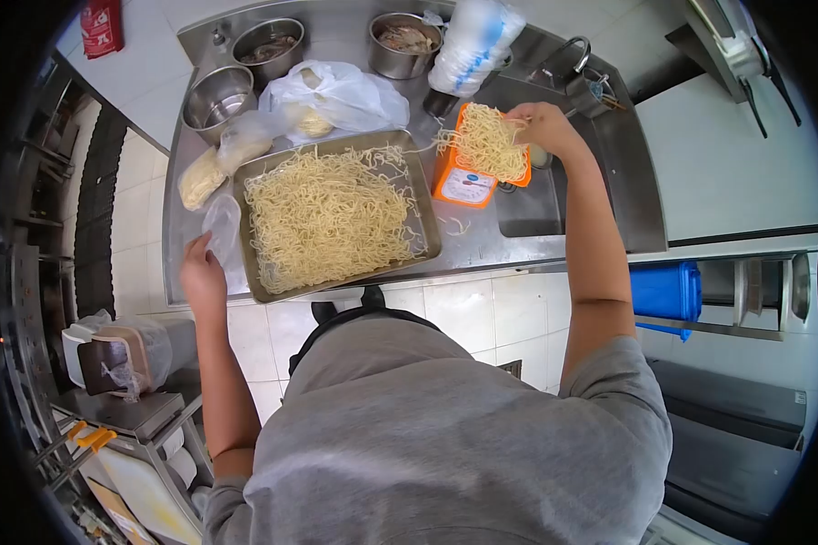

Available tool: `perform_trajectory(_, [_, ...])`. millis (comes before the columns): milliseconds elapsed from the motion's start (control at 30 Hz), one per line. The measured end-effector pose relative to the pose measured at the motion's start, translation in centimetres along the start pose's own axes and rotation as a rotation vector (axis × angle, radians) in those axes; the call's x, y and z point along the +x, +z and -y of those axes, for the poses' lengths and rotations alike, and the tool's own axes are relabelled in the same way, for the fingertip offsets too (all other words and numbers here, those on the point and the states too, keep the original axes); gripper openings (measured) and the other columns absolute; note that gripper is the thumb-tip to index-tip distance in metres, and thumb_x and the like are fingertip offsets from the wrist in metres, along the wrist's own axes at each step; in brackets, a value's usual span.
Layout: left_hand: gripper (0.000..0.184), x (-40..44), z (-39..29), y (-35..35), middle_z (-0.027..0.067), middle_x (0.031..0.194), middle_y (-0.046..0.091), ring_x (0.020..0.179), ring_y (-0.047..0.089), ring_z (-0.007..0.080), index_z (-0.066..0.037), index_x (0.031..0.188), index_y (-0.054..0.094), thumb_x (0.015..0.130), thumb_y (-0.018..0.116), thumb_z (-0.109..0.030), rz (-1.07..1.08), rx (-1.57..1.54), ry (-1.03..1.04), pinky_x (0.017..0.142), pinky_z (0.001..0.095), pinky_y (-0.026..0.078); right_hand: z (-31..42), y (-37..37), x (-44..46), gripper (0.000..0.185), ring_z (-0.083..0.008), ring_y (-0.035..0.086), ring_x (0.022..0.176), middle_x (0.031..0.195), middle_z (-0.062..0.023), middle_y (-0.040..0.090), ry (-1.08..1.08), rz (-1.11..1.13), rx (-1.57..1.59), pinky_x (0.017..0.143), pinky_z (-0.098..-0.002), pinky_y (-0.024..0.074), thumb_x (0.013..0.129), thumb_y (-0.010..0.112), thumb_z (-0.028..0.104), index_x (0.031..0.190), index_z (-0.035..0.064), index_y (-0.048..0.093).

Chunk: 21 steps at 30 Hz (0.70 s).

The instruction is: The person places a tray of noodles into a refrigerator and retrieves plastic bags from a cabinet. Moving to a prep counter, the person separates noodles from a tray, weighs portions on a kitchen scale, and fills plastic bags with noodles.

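My left hand (202, 271) is closed on the edge of a clear plastic bag (222, 223), just left of the metal tray (433, 238). A wide layer of yellow noodles (327, 218) covers most of that tray. At the right, my right hand (547, 129) has its fingers curled at the edge of a noodle pile (489, 145) heaped over an orange container (443, 177). A white label shows on the container's front, while its inside is hidden by the noodles. Beside the tray lies a bag of noodles (202, 180).
White plastic bags (336, 95) lie behind the tray. Metal pots (268, 50) with food stand at the back, near an empty-looking pot (220, 98). A tall wrapped white stack (473, 50) stands by the sink (532, 204). Loose noodle strands (454, 224) lie near the counter's front.
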<state>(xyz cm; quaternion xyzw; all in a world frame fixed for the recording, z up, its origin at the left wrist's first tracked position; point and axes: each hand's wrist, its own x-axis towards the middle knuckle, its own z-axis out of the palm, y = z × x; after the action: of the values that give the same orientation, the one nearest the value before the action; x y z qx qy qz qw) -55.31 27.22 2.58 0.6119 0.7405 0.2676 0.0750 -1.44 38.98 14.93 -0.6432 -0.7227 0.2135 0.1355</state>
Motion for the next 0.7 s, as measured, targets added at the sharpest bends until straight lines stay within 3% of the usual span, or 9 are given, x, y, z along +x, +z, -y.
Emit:
perform_trajectory(33, [0.029, 0.0, -1.1, -0.4, 0.0138, 0.108, 0.061, 0.100, 0.057, 0.0311, -0.003, 0.104, 0.064, 0.079, 0.052, 0.003, -0.015, 0.027, 0.008, 0.084, 0.0375, 0.046, -0.6, 0.3, -0.2, 0.038, -0.0206, 0.063, 0.083, 0.090, -0.0141, 0.065, -0.022, 0.002, -0.017, 0.075, -0.0296, 0.0484, 0.059, 0.073, 0.007, 0.096, 0.0004, 0.067])
perform_trajectory(67, [0.029, -0.2, -2.2, -0.9, 0.0134, 0.108, 0.061, 0.100, 0.057, 0.0309, -0.004, 0.104, 0.064, 0.078, 0.052, 0.003, -0.027, 0.056, 0.015, 0.084, 0.0376, 0.046, -1.4, 0.0, -0.2, 0.040, -0.0183, 0.061, 0.087, 0.089, -0.0106, 0.066, -0.052, 0.031, 0.000, 0.080, -0.0299, 0.0463, 0.066, 0.074, 0.013, 0.105, 0.0052, 0.067])
perform_trajectory(200, [0.033, -0.9, -6.7, -1.6, 0.0128, 0.108, 0.061, 0.101, 0.056, 0.0308, -0.006, 0.107, 0.064, 0.077, 0.053, 0.003, -0.058, 0.107, 0.073, 0.086, 0.0376, 0.045, 0.7, -1.7, -0.9, 0.042, -0.0271, 0.061, 0.096, 0.102, -0.0151, 0.064, -0.116, -0.153, -0.107, 0.084, -0.0326, 0.0451, 0.073, 0.073, 0.030, 0.105, 0.0034, 0.065])
perform_trajectory(300, [0.036, -1.5, -10.2, -1.1, 0.0129, 0.108, 0.061, 0.102, 0.056, 0.0314, -0.009, 0.108, 0.064, 0.076, 0.054, 0.005, -0.104, 0.080, 0.177, 0.087, 0.0379, 0.045, 1.9, -0.9, -0.2, 0.046, -0.0305, 0.061, 0.092, 0.102, -0.0156, 0.064, -0.175, -0.248, 0.026, 0.082, -0.0343, 0.0467, 0.070, 0.074, 0.036, 0.103, 0.0040, 0.065])
perform_trajectory(367, [0.036, -2.2, -14.2, -1.0, 0.0137, 0.107, 0.061, 0.102, 0.056, 0.0316, -0.009, 0.107, 0.065, 0.075, 0.054, 0.006, -0.075, 0.009, 0.230, 0.088, 0.0376, 0.045, 4.6, 1.2, -0.8, 0.051, -0.0326, 0.058, 0.099, 0.107, -0.0176, 0.062, -0.285, -0.169, 0.232, 0.087, -0.0361, 0.0449, 0.071, 0.073, 0.036, 0.111, 0.0053, 0.062])
perform_trajectory(467, [0.037, -3.6, -19.0, -0.5, 0.0143, 0.107, 0.061, 0.101, 0.057, 0.0316, -0.009, 0.104, 0.066, 0.073, 0.053, 0.009, 0.038, -0.140, 0.308, 0.088, 0.0372, 0.045, 10.4, 6.9, -3.3, 0.062, -0.0270, 0.055, 0.108, 0.124, -0.0150, 0.054, -0.502, -0.162, 0.239, 0.090, -0.0369, 0.0448, 0.076, 0.070, 0.037, 0.128, 0.0107, 0.049])
perform_trajectory(533, [0.036, -3.8, -20.5, -0.6, 0.0139, 0.106, 0.062, 0.099, 0.058, 0.0311, -0.007, 0.098, 0.068, 0.071, 0.050, 0.010, 0.115, -0.185, 0.345, 0.087, 0.0363, 0.046, 12.0, 11.2, -3.2, 0.064, -0.0309, 0.054, 0.109, 0.121, -0.0173, 0.055, -0.522, 0.103, 0.230, 0.093, -0.0403, 0.0430, 0.077, 0.069, 0.037, 0.130, 0.0094, 0.046])
perform_trajectory(600, [0.036, -2.9, -18.8, -1.0, 0.0132, 0.106, 0.062, 0.098, 0.058, 0.0306, -0.007, 0.096, 0.068, 0.070, 0.049, 0.009, 0.084, -0.016, 0.307, 0.086, 0.0362, 0.046, 12.2, 15.4, -2.7, 0.061, -0.0358, 0.053, 0.109, 0.119, -0.0195, 0.055, -0.520, 0.253, 0.609, 0.094, -0.0417, 0.0420, 0.079, 0.067, 0.035, 0.129, 0.0064, 0.045])
perform_trajectory(700, [0.036, -2.1, -16.4, -3.3, 0.0129, 0.106, 0.062, 0.098, 0.058, 0.0299, -0.006, 0.093, 0.069, 0.069, 0.047, 0.009, 0.031, 0.154, 0.165, 0.085, 0.0361, 0.046, 10.1, 20.4, 0.0, 0.056, -0.0343, 0.047, 0.116, 0.125, -0.0202, 0.050, -0.410, 0.135, 0.445, 0.098, -0.0425, 0.0377, 0.081, 0.062, 0.027, 0.129, 0.0040, 0.045])
